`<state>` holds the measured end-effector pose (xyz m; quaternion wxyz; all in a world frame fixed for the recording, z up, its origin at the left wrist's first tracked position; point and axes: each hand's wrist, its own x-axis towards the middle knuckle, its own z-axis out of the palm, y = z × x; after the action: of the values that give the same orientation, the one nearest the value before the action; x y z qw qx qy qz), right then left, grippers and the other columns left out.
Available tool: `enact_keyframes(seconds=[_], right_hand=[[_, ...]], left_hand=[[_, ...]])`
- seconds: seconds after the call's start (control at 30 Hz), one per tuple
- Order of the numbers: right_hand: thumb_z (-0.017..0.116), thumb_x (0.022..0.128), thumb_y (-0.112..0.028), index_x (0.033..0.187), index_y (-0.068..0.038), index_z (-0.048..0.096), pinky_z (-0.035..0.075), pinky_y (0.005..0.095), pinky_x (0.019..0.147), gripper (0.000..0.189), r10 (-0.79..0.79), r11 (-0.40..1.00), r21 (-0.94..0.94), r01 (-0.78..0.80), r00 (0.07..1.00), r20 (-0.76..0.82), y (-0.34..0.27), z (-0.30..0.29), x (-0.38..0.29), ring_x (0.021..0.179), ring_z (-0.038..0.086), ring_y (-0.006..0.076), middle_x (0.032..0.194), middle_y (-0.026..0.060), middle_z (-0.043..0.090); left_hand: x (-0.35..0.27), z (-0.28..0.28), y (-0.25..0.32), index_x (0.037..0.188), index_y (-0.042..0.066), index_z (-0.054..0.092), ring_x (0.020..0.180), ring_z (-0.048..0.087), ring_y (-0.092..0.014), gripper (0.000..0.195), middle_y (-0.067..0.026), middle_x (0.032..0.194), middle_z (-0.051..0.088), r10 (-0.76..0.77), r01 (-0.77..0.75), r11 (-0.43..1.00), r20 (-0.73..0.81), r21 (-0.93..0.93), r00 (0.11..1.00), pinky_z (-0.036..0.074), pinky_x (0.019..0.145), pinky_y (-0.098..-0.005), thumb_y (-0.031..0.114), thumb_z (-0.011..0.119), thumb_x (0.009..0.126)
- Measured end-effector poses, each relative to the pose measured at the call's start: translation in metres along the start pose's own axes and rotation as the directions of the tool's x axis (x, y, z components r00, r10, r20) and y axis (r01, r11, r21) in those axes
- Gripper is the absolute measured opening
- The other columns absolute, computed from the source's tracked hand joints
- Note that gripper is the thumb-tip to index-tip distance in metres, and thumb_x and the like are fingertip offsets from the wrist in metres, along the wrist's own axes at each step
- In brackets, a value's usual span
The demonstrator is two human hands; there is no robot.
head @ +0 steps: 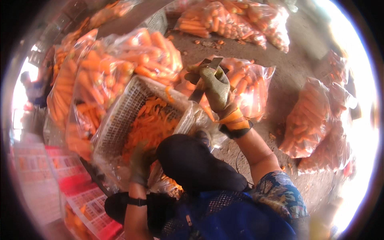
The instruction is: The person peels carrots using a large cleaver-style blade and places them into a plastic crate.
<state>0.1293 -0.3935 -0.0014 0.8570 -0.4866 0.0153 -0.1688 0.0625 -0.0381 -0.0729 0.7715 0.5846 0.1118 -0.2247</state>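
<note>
My right hand [216, 88], in a dirty olive work glove with an orange cuff, is raised in front of a bag of carrots. It is closed around a dark flat-bladed hand tool [196, 93], whose exact kind I cannot make out. My left hand [141, 163], also gloved, is blurred at the near side of a grey plastic mesh crate [112, 123]. My knee partly covers its fingers, so whether it holds anything is unclear. Orange carrot peelings [150, 124] lie heaped in the crate.
Clear plastic bags of carrots [99, 78] crowd the crate's far and left sides. More bagged carrots [225, 21] lie on the dirt floor ahead, with others [309, 120] at the right. Red and white crates [81, 192] stand at lower left. A person [33, 87] is at far left.
</note>
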Motion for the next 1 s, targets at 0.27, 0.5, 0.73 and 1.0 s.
enact_keyframes(seconds=[0.27, 0.5, 0.73, 1.0], right_hand=[[0.063, 0.100, -0.013, 0.120, -0.006, 0.067, 0.051, 0.0271, 0.074, 0.022, 0.084, 0.990, -0.110, -0.088, 0.995, -0.046, 0.070, 0.026, -0.015, 0.085, 0.060, 0.0121, 0.097, 0.0006, 0.065], [0.063, 0.100, -0.013, 0.119, -0.006, 0.069, 0.052, 0.0270, 0.078, 0.021, -0.089, 0.921, -0.377, 0.096, 0.995, 0.037, 0.122, 0.005, -0.012, 0.091, 0.060, 0.0099, 0.106, 0.0024, 0.069], [0.067, 0.097, -0.017, 0.111, -0.005, 0.069, 0.055, 0.0316, 0.071, 0.019, -0.367, 0.748, -0.554, 0.366, 0.923, 0.115, 0.154, -0.013, -0.019, 0.085, 0.067, 0.0166, 0.097, 0.0057, 0.070], [0.065, 0.093, -0.014, 0.104, -0.008, 0.068, 0.050, 0.0377, 0.073, 0.014, -0.306, 0.815, -0.503, 0.289, 0.951, 0.049, 0.138, 0.000, -0.026, 0.083, 0.061, 0.0186, 0.092, 0.0063, 0.064]], left_hand=[[0.004, 0.058, 0.040, 0.134, 0.003, 0.057, 0.096, 0.070, -0.027, 0.054, -0.0200, 0.114, 0.069, -0.015, 0.023, 0.985, -0.048, 0.174, 0.999, 0.056, 0.085, -0.0389, 0.045, 0.058, 0.100], [0.052, 0.101, 0.050, 0.138, 0.003, 0.057, 0.099, 0.070, -0.022, 0.053, -0.0171, 0.119, 0.068, 0.021, -0.037, 0.949, 0.055, 0.314, 0.998, 0.056, 0.079, -0.0361, 0.044, 0.055, 0.104], [0.112, 0.124, 0.026, 0.147, -0.001, 0.047, 0.120, 0.060, -0.024, 0.054, -0.0168, 0.138, 0.058, 0.386, -0.530, 0.746, 0.387, 0.403, 0.838, 0.051, 0.099, -0.0325, 0.023, 0.063, 0.101], [0.144, 0.150, 0.003, 0.148, -0.004, 0.043, 0.107, 0.069, -0.031, 0.064, -0.0265, 0.125, 0.064, 0.562, -0.791, 0.283, 0.575, 0.543, 0.595, 0.058, 0.090, -0.0374, 0.022, 0.069, 0.096]])
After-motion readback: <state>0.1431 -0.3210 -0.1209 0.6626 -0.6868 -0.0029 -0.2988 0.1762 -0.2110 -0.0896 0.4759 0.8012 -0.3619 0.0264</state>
